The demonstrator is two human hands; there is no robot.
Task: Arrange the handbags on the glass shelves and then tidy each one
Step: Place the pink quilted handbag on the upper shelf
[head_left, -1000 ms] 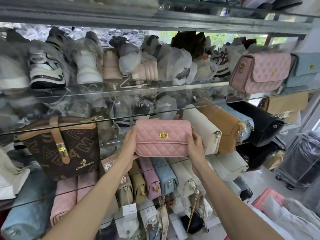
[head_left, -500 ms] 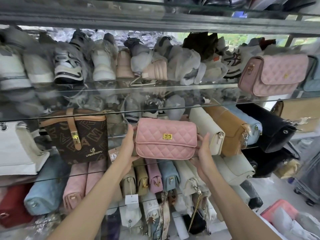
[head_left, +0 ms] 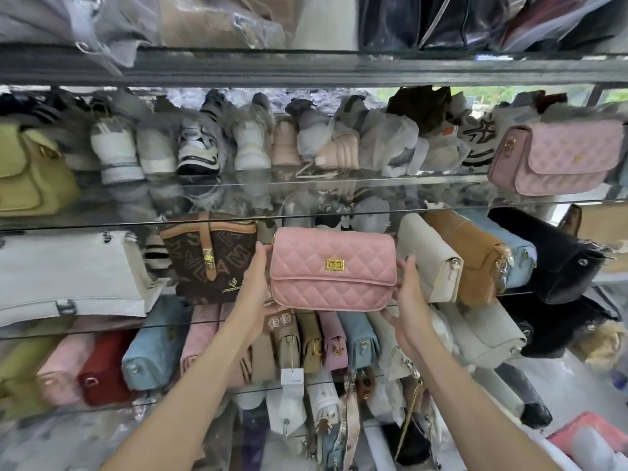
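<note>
Pink handbag (head_left: pixel 333 271) set on glass shelf (head_left: pixel 102 321), right of brown monogram bag (head_left: pixel 212 258). Left hand (head_left: pixel 255 283) and right hand (head_left: pixel 409 294) flank it, fingers straight, steadying. Tidying unfinished.

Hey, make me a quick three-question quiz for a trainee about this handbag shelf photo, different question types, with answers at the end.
1. True or false: the pink quilted handbag faces outward, its gold clasp showing.
2. Multiple choice: which bag stands directly left of the pink one? A) brown lettered bag B) black bag C) red bag
3. Fill in: the left hand and right hand touch the bag at its two ____.

Key: 1 true. 2 A, the brown lettered bag. 3 ends; the cream bag is its right neighbour on the glass shelf.
</note>
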